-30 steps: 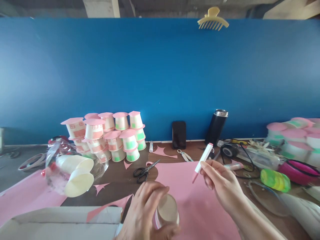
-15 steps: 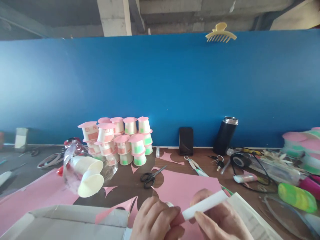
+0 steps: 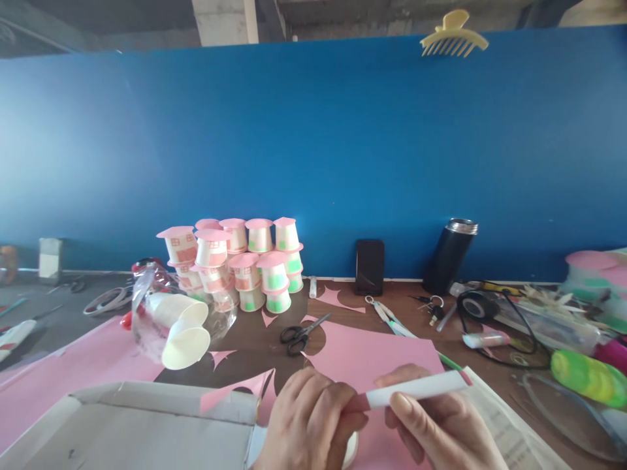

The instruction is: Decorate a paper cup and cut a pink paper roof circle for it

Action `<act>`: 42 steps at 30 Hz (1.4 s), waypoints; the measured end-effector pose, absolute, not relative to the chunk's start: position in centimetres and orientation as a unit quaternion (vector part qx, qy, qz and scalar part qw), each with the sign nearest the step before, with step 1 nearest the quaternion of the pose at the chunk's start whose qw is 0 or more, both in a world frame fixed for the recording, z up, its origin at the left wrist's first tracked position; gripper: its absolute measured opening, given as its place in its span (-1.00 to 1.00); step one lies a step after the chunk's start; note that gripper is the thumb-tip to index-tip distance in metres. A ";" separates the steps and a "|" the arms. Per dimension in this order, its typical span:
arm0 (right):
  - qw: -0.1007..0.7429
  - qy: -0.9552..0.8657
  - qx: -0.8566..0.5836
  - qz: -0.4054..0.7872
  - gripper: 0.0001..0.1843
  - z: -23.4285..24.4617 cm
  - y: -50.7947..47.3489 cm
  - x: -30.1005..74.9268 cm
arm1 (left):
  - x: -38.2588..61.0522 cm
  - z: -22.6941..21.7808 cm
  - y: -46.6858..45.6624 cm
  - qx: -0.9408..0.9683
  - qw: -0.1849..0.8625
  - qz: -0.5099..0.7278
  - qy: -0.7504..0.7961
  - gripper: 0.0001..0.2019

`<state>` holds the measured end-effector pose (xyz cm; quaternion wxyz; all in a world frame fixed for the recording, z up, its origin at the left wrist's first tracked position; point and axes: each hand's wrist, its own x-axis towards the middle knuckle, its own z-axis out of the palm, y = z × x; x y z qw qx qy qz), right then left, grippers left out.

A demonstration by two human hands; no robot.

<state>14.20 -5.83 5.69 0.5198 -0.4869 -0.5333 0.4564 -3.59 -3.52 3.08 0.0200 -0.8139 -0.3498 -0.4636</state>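
My left hand [image 3: 306, 424] is closed round a paper cup [image 3: 349, 450] at the bottom middle; only the cup's rim shows under the fingers. My right hand [image 3: 435, 431] grips a white marker with a pink tip [image 3: 414, 389], held almost level with its tip against my left hand's fingers. Both hands are over a pink paper sheet [image 3: 362, 356] on the brown table.
A pile of decorated paper cups with pink lids [image 3: 240, 261] stands at the blue wall. Plain cups lie in a clear bag [image 3: 179, 323]. Black scissors [image 3: 298, 334], a phone [image 3: 369, 266], a black flask [image 3: 449, 256], tape [image 3: 473, 305] and an open cardboard box [image 3: 127, 431] lie about.
My right hand brought the marker down from mid-air to the cup in my left hand. The camera view shifted slightly left and down.
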 end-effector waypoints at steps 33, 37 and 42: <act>0.648 -0.401 -0.438 0.476 -0.75 3.8 -2.2 17.5 | -8.1 2.2 2.9 -0.760 -0.008 -0.189 -0.622 -0.69; 0.621 -0.421 -0.462 0.472 -0.71 3.2 -1.8 17.7 | -8.3 1.5 2.8 -0.757 -0.021 -0.166 -0.632 -0.73; 0.592 -0.450 -0.476 0.470 -0.66 3.1 -1.8 17.7 | -8.5 1.5 2.8 -0.750 -0.027 -0.145 -0.644 -0.82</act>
